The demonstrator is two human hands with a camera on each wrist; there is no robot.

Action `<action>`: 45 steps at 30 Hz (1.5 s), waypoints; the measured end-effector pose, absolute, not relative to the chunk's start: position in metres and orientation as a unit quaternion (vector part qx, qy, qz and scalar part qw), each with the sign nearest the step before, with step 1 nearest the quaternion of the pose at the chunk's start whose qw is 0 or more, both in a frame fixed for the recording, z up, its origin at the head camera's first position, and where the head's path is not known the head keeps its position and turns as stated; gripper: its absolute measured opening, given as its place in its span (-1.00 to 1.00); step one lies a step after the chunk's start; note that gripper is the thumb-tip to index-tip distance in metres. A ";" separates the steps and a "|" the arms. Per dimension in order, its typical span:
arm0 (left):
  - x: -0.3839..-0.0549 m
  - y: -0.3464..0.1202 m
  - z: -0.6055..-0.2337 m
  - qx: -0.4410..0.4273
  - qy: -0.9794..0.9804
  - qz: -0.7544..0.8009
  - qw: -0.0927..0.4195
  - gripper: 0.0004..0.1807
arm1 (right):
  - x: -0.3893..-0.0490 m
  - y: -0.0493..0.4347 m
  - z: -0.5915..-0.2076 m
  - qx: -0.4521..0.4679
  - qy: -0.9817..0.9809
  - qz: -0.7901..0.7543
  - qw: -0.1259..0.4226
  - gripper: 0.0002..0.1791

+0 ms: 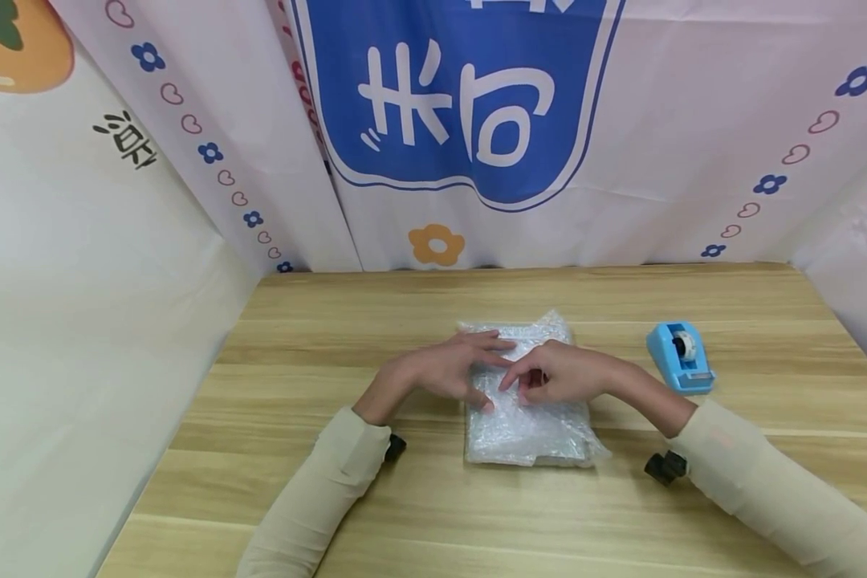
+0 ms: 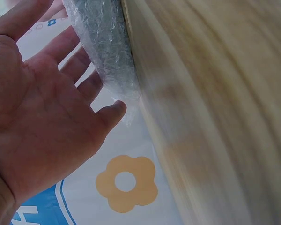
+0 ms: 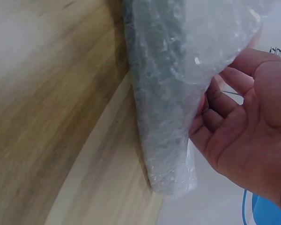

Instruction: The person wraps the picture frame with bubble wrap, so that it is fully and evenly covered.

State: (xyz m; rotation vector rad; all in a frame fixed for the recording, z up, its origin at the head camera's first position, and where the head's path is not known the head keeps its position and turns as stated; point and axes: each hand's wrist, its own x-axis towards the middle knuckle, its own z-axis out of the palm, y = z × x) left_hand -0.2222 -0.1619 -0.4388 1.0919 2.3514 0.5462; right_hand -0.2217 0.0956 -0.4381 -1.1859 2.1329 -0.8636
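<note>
A flat rectangular package in clear bubble wrap (image 1: 531,437) lies on the table, with something grey-green showing dimly through the layers. My left hand (image 1: 451,368) rests over its left side, fingers spread and fairly straight, thumb on the upper face. In the left wrist view the palm of that left hand (image 2: 47,103) faces the wrapped edge. My right hand (image 1: 567,373) is on the package's upper middle with bent fingers, its thumb and index fingertips at the loose wrap. In the right wrist view this right hand (image 3: 243,108) holds raised bubble wrap (image 3: 206,37); its fingertips are partly hidden.
A light blue tape dispenser (image 1: 682,357) with a roll of tape stands to the right of the package. The wood-grain table (image 1: 296,361) ends at a printed cloth backdrop (image 1: 390,229). Dark wrist cameras (image 1: 665,468) stick out below both sleeves.
</note>
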 end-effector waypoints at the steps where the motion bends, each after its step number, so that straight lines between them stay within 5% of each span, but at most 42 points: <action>1: -0.222 -0.162 -0.439 0.399 0.861 0.200 0.243 -0.20 | -0.221 0.096 -0.438 -0.440 0.794 -0.319 0.272 -0.70; 24: -0.222 -0.163 -0.440 0.408 0.858 0.200 0.240 -0.21 | -0.214 0.095 -0.438 -0.405 0.821 -0.327 0.235 -0.77; 45: -0.213 -0.148 -0.439 0.371 0.887 0.199 0.191 -0.45 | -0.214 0.095 -0.438 -0.383 0.821 -0.348 0.243 -0.74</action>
